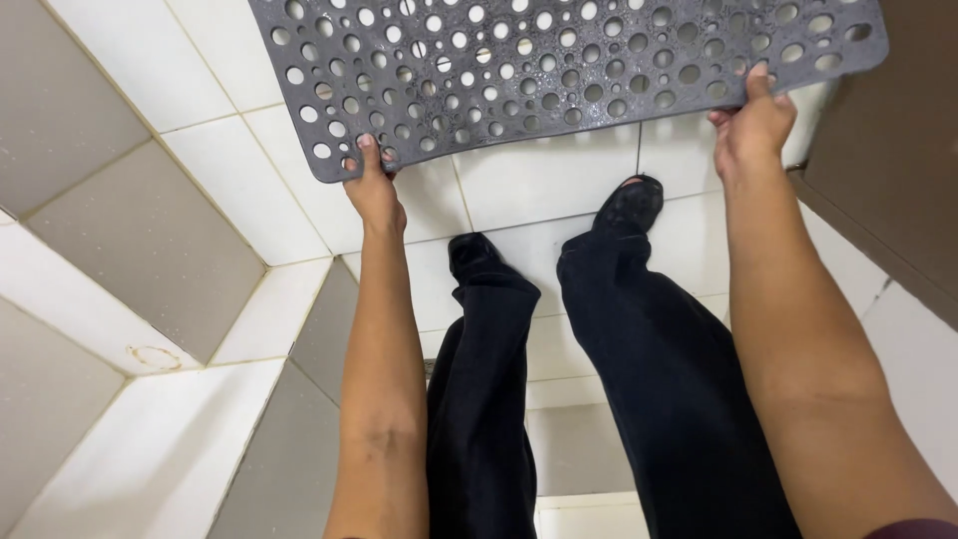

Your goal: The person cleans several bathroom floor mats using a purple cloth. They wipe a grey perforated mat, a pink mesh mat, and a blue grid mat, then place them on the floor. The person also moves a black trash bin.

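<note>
Both hands (374,190) (750,125) on grey perforated mat (559,70) above white-tiled floor (539,180)

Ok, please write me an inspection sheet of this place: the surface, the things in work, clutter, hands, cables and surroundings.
Surface: white tiled floor with grey grout lines.
Job's things: dark grey perforated rubber mat, wet with droplets, held by its near edge.
Clutter: nothing seen.
Grippers: left hand grips the mat's near left corner; right hand grips its near right edge.
Cables: nothing seen.
Surroundings: grey and white wall tiles at left, brown panel at right, black trousers and black shoes below.
</note>
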